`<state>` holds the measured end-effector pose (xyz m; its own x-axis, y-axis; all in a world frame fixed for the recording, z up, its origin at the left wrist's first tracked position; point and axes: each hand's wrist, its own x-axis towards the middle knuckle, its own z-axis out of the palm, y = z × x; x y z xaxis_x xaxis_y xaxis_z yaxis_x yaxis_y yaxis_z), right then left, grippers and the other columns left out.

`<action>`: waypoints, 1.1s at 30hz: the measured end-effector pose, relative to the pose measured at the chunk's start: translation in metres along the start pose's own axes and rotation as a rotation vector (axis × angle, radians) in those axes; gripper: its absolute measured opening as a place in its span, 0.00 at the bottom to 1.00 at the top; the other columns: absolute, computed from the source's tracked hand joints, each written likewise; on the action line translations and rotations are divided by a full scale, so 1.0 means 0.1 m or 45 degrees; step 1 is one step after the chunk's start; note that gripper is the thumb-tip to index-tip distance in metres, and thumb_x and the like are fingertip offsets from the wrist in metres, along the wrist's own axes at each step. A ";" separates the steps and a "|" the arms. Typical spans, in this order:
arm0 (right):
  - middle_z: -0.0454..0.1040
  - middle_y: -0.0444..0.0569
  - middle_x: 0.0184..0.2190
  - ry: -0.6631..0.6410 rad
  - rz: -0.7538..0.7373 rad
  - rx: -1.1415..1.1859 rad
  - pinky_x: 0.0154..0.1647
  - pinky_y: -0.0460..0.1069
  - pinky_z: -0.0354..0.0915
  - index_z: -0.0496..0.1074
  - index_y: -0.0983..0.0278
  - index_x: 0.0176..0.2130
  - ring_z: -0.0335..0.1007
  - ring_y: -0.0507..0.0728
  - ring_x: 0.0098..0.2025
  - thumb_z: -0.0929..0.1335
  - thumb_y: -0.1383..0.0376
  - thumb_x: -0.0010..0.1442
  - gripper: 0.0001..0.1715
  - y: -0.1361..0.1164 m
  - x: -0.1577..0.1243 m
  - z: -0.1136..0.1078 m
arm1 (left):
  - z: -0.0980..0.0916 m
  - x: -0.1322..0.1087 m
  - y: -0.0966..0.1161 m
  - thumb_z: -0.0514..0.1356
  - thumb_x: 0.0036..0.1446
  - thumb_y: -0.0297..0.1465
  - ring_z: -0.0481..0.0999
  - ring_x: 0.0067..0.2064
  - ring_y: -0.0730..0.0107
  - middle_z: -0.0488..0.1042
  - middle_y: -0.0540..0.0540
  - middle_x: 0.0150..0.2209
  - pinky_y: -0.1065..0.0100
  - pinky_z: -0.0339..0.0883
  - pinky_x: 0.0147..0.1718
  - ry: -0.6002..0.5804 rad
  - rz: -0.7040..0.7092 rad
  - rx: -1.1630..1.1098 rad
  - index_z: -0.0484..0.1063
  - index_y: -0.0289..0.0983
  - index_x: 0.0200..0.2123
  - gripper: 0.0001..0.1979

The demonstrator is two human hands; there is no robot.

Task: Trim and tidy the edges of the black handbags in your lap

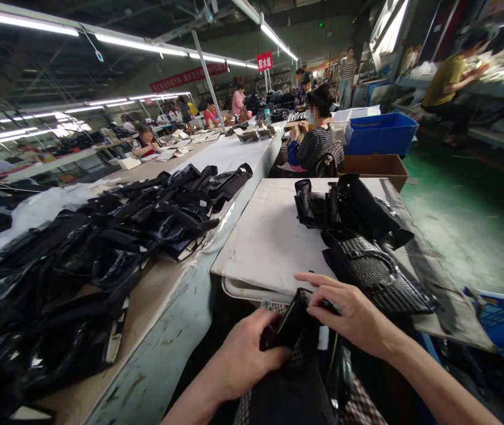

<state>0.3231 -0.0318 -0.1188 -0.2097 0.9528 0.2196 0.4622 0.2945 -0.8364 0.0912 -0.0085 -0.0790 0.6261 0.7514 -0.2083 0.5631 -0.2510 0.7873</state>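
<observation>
Working, it seemed, at the upper edge of a black bag (293, 321) just before the white table (264, 236), we gripped it in our left hand (252, 348), our right hand's (344, 310) curled fingers possibly pinching, we couldn't tell, the next move likely needing steadiness.

Own hands (245, 354) (347, 304): 2 | held black bag (293, 319): 1 | brown carton (389, 166): 1

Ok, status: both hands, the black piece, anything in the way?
Left hand holding black piece. Right hand at its edge. Textured black bag on white table beyond.
</observation>
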 end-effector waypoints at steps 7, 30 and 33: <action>0.79 0.43 0.43 -0.039 0.073 0.091 0.48 0.48 0.64 0.71 0.61 0.28 0.74 0.54 0.45 0.68 0.70 0.58 0.08 0.00 0.13 -0.07 | 0.16 -0.06 -0.03 0.65 0.52 0.29 0.76 0.38 0.65 0.79 0.51 0.38 0.70 0.68 0.38 0.161 -0.097 -0.046 0.77 0.40 0.42 0.12; 0.81 0.44 0.34 0.270 0.188 0.125 0.38 0.47 0.68 0.70 0.61 0.26 0.77 0.55 0.35 0.68 0.67 0.57 0.08 -0.01 0.04 0.19 | 0.21 -0.09 -0.18 0.57 0.63 0.33 0.72 0.30 0.72 0.73 0.51 0.29 0.73 0.64 0.30 0.260 0.107 0.221 0.72 0.37 0.30 0.10; 0.81 0.43 0.34 0.261 0.186 0.104 0.39 0.47 0.68 0.70 0.61 0.26 0.77 0.55 0.35 0.68 0.68 0.57 0.08 -0.04 0.00 0.20 | 0.10 0.03 -0.07 0.58 0.63 0.34 0.75 0.36 0.70 0.77 0.51 0.36 0.72 0.65 0.36 0.131 0.183 0.338 0.74 0.40 0.38 0.06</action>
<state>0.3042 -0.0344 -0.1256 0.0369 0.9824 0.1833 0.4018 0.1534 -0.9028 0.0948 -0.0101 -0.0909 0.6595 0.7509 -0.0353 0.6022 -0.4996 0.6227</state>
